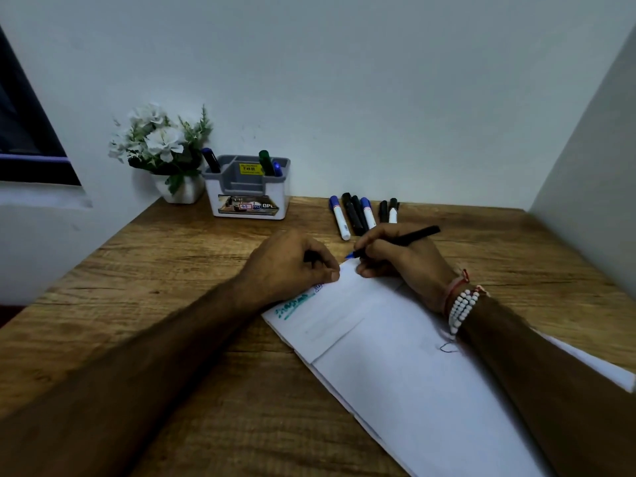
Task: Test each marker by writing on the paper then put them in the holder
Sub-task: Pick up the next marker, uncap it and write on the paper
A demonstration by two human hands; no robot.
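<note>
right hand (395, 259) pinches black marker (413, 235), blue tip at far corner of paper (395, 356) | left hand (289, 266) curled round small dark piece (311, 258), resting on paper edge | holder (246, 197) at tabletop (189, 270) back, loose markers (358, 215) right of it

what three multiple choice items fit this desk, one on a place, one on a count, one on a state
1. Where does the holder stand?
A) on the paper
B) beside the flower pot
C) at the table's near edge

2. How many markers stand in the holder?
A) one
B) three
C) six

3. The marker in the right hand is:
A) capped
B) lying loose
C) uncapped

Key:
1 B, it sits right next to the flower pot.
2 B, a dark-capped, a green and a blue one stick up.
3 C, its blue tip shows at the far edge of the paper.
</note>
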